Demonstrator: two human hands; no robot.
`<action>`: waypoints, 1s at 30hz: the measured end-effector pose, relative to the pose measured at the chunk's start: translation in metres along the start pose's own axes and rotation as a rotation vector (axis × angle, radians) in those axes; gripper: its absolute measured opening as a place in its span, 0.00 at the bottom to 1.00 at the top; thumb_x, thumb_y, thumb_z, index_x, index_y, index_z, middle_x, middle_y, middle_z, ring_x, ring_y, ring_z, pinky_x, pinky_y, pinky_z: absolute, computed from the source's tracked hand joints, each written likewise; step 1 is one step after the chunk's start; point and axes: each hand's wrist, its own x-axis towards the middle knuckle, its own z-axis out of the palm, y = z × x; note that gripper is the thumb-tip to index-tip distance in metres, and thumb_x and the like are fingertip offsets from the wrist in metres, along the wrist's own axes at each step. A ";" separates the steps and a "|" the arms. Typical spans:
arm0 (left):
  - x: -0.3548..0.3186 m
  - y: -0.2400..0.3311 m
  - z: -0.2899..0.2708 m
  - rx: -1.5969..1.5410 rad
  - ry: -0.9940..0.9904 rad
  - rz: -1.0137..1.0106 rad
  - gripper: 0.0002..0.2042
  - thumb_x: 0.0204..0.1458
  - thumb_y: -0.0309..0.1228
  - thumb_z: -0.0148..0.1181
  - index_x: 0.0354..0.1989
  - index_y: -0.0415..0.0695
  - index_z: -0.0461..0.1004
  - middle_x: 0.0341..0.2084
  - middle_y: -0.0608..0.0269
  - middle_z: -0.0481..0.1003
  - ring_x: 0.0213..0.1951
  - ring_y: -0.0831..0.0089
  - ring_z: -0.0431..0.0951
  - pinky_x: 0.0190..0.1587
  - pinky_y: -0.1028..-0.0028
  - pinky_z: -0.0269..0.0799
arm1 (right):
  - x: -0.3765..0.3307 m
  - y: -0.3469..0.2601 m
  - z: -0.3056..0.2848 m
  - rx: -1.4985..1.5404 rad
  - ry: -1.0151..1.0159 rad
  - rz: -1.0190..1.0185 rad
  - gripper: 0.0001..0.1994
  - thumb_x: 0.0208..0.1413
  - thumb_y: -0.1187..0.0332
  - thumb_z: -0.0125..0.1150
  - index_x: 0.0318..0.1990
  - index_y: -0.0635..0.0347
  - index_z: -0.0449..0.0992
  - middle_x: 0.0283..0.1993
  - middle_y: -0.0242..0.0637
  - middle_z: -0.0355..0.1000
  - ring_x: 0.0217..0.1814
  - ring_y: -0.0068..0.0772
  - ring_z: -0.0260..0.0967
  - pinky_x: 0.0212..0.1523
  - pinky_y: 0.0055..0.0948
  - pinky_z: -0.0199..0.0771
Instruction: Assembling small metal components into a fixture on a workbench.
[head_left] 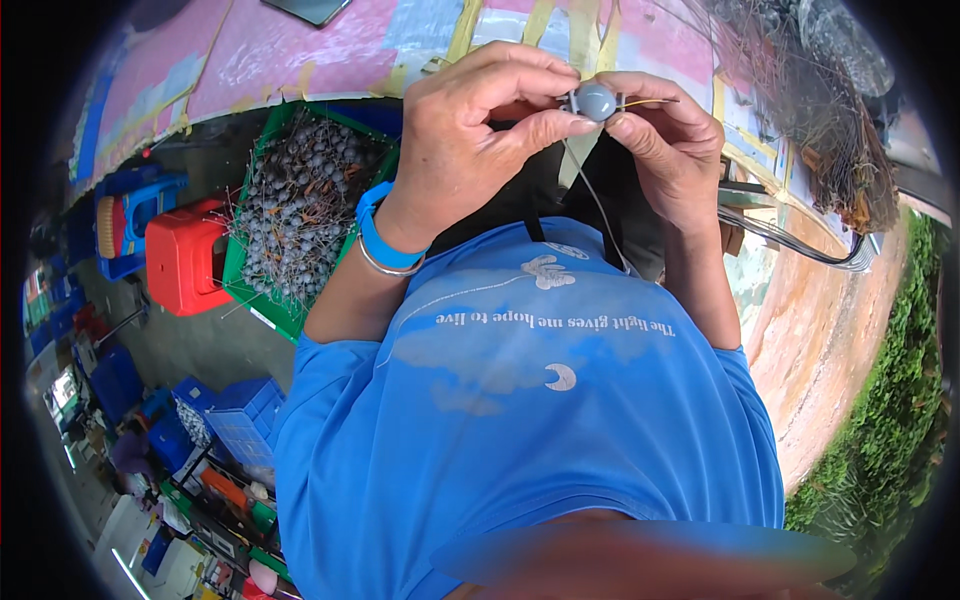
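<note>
Over the near edge of the table, a round grey ball (pixel 595 101) is held between my two hands. My left hand (pixel 470 125), with a blue band (pixel 378 225) and a metal bangle at its wrist, pinches the ball's left side. My right hand (pixel 665 140) pinches its right side, where a thin yellowish wire (pixel 650 101) sticks out across the fingers. Below the ball a thin grey wire (pixel 592 190) hangs down toward my blue shirt. What exactly the fingertips press on is partly hidden.
Left of my arm, a green crate (pixel 240 262) is full of similar grey balls on thin stems. A red stool (pixel 185 255) stands beside it. On the table's right lie bundles of thin wires (pixel 835 160); a dark phone-like slab (pixel 308 8) lies at the far edge.
</note>
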 end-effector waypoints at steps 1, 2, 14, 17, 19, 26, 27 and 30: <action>-0.002 0.004 -0.003 0.017 -0.033 -0.029 0.11 0.47 0.18 0.68 0.40 0.31 0.78 0.42 0.54 0.77 0.34 0.73 0.82 0.35 0.80 0.80 | 0.000 -0.003 0.002 -0.055 -0.033 0.001 0.13 0.56 0.79 0.62 0.49 0.67 0.76 0.46 0.40 0.77 0.49 0.29 0.74 0.54 0.31 0.73; -0.003 0.006 -0.006 0.033 -0.066 -0.059 0.11 0.47 0.18 0.68 0.40 0.32 0.78 0.41 0.54 0.77 0.34 0.74 0.82 0.34 0.80 0.80 | 0.000 -0.006 0.004 -0.110 -0.065 0.002 0.12 0.55 0.79 0.63 0.48 0.68 0.76 0.46 0.40 0.77 0.48 0.29 0.74 0.54 0.32 0.73; -0.023 0.023 -0.024 0.049 -0.059 -0.086 0.12 0.48 0.23 0.69 0.41 0.35 0.79 0.41 0.55 0.78 0.30 0.81 0.76 0.29 0.83 0.72 | 0.008 -0.010 0.019 -0.162 -0.206 -0.033 0.10 0.51 0.77 0.67 0.41 0.69 0.81 0.40 0.43 0.79 0.43 0.32 0.76 0.47 0.28 0.77; -0.030 0.016 -0.029 0.042 -0.007 -0.093 0.12 0.47 0.24 0.70 0.40 0.37 0.79 0.39 0.57 0.79 0.30 0.80 0.77 0.28 0.82 0.73 | 0.007 -0.003 0.027 -0.122 -0.163 0.100 0.11 0.52 0.73 0.67 0.43 0.69 0.80 0.40 0.45 0.79 0.43 0.32 0.77 0.47 0.28 0.76; -0.031 0.018 -0.038 0.023 0.000 -0.212 0.11 0.47 0.23 0.70 0.39 0.38 0.80 0.38 0.59 0.79 0.31 0.79 0.78 0.28 0.81 0.75 | 0.011 0.009 0.021 -0.149 -0.160 0.164 0.12 0.57 0.73 0.63 0.48 0.67 0.79 0.43 0.44 0.80 0.44 0.30 0.77 0.49 0.26 0.77; -0.076 0.028 -0.112 0.225 0.111 -0.526 0.10 0.48 0.17 0.65 0.41 0.35 0.79 0.39 0.60 0.78 0.32 0.81 0.75 0.30 0.83 0.69 | 0.022 0.022 0.050 -0.250 -0.243 0.270 0.19 0.55 0.78 0.63 0.55 0.64 0.74 0.47 0.39 0.78 0.48 0.30 0.76 0.51 0.28 0.77; -0.089 0.025 -0.137 0.317 0.128 -0.587 0.11 0.48 0.18 0.66 0.41 0.35 0.78 0.39 0.61 0.78 0.34 0.80 0.76 0.33 0.82 0.71 | 0.025 0.017 0.044 -0.256 -0.229 0.262 0.19 0.55 0.78 0.63 0.55 0.64 0.74 0.47 0.39 0.78 0.48 0.30 0.76 0.51 0.28 0.77; -0.130 0.028 -0.201 0.434 0.245 -0.969 0.14 0.48 0.21 0.68 0.45 0.36 0.78 0.41 0.61 0.78 0.39 0.77 0.77 0.39 0.79 0.73 | 0.031 0.002 0.002 -0.712 -0.069 0.152 0.12 0.56 0.76 0.64 0.48 0.63 0.78 0.40 0.36 0.79 0.42 0.23 0.77 0.47 0.23 0.77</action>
